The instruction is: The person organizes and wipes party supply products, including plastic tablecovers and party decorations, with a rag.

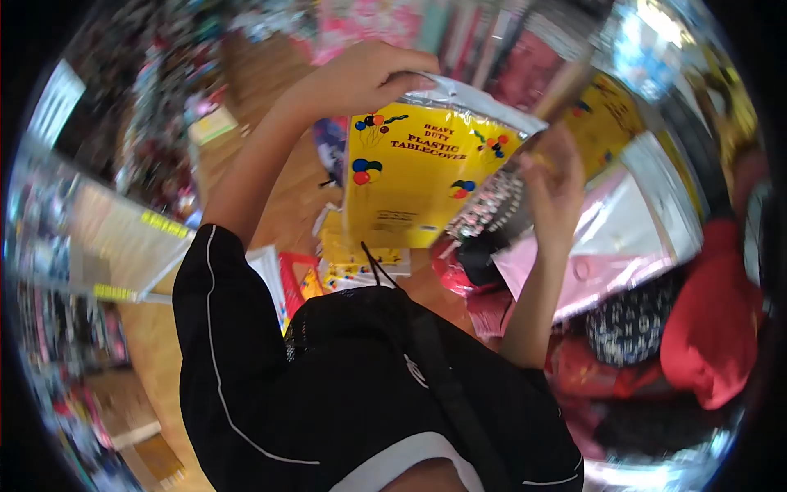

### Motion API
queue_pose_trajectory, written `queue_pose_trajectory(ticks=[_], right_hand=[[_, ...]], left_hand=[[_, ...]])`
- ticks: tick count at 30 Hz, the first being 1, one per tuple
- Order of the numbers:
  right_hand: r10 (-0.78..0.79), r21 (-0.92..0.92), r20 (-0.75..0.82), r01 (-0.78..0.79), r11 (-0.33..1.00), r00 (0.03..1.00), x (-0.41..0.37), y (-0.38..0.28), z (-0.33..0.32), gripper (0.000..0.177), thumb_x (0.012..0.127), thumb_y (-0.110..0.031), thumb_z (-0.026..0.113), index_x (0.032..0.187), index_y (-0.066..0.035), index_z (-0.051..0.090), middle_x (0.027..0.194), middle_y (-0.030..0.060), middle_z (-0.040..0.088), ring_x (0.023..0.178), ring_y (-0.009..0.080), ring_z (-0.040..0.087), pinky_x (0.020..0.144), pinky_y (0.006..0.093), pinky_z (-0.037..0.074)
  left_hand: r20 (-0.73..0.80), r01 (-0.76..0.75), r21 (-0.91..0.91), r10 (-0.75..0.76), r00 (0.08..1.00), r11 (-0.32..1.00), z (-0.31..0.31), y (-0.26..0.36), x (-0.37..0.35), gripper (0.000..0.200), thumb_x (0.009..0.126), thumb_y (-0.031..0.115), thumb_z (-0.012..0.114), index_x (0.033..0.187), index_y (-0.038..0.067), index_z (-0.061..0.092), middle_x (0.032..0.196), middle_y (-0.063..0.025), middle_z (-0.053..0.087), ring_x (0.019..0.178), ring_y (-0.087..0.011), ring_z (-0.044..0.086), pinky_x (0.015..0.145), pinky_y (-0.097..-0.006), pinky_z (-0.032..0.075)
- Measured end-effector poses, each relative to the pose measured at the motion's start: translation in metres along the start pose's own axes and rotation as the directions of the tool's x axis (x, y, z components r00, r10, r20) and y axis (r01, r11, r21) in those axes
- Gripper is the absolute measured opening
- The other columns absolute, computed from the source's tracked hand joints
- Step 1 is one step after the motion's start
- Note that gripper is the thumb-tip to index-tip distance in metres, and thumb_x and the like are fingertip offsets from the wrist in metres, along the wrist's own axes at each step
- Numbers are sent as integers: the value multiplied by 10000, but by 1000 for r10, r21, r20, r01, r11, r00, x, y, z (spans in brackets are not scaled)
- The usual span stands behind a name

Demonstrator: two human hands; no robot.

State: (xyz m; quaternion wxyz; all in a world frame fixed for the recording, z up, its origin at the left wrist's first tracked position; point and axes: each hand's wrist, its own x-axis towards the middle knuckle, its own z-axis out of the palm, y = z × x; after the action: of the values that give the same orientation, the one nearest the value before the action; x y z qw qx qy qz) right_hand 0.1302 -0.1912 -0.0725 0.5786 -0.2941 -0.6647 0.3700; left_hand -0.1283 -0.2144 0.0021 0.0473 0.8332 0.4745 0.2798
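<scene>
A yellow tablecover packet (pixel 402 180) is held up at 12 o'clock, just above centre. A pink-and-white package (pixel 607 238) sits at 3 o'clock. The left hand (pixel 369 75), at 12 o'clock, grips the packet's top edge with curled fingers; the right hand (pixel 557 176), at 2 o'clock, bends round its right corner, blur hiding whether those fingers close. The slick plastic could slip or crease if the left grip loosens.

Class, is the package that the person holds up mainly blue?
No, the tablecover package is mainly yellow across its printed front.
</scene>
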Motion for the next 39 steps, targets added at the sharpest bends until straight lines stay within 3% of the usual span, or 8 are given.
queue_pose_trajectory(ticks=[3,7,9,13,26,32,35,39], right_hand=[[-445,-751,135,385,536,885,24,-46,-18,516,626,-167,711,1084,-27,521,1097,185,509,1006,352,489,862,388,382],[-219,-830,149,242,503,964,40,-24,-25,237,698,-206,638,874,-49,608,834,146,608,831,310,567,763,390,427],[-121,-864,-72,-1,503,990,48,-19,-34,172,738,-208,588,817,-56,607,675,148,593,675,323,577,638,398,449],[-271,-843,-164,8,537,949,84,-16,-75,176,757,-224,566,806,-59,604,648,167,578,611,348,565,564,401,447],[-254,-919,-192,-83,385,948,151,6,-128,240,747,-245,560,808,-23,631,720,178,605,703,337,591,655,388,461],[-124,-952,-246,-216,219,961,165,11,-129,209,740,-200,537,796,-22,631,746,173,613,718,347,593,669,405,476],[-93,-975,-222,-222,10,971,190,15,-135,184,737,-166,524,805,-35,634,805,166,621,743,343,603,667,406,485],[-13,-953,-259,-258,-159,966,215,23,-150,184,742,-193,544,829,-56,631,850,156,622,805,309,607,679,399,489]], left_hand=[[105,-305,94,295,950,948,30,7,52,140,810,155,493,889,66,565,765,-114,580,692,-294,539,653,-370,413],[3,-552,92,554,833,829,68,9,114,123,804,193,517,837,90,574,744,-112,584,693,-297,544,648,-372,413],[-42,-547,38,549,835,836,82,15,139,141,792,219,541,821,84,569,715,-115,580,667,-300,546,618,-373,418],[-277,-633,76,626,729,771,109,17,205,267,744,324,613,862,86,590,666,-143,573,638,-319,556,557,-373,429],[-369,-395,-44,353,860,917,151,4,292,480,727,533,553,918,102,645,785,-111,637,718,-267,622,682,-379,484],[-466,-412,194,453,760,890,170,13,298,345,747,416,584,741,73,618,688,-94,602,640,-259,604,579,-359,469],[-637,-279,405,488,597,871,192,14,310,276,715,334,616,666,67,567,651,-66,548,575,-245,581,538,-355,461],[-677,-138,374,371,635,917,221,23,335,16,669,95,541,674,83,530,694,-57,505,669,-221,567,612,-353,446]])
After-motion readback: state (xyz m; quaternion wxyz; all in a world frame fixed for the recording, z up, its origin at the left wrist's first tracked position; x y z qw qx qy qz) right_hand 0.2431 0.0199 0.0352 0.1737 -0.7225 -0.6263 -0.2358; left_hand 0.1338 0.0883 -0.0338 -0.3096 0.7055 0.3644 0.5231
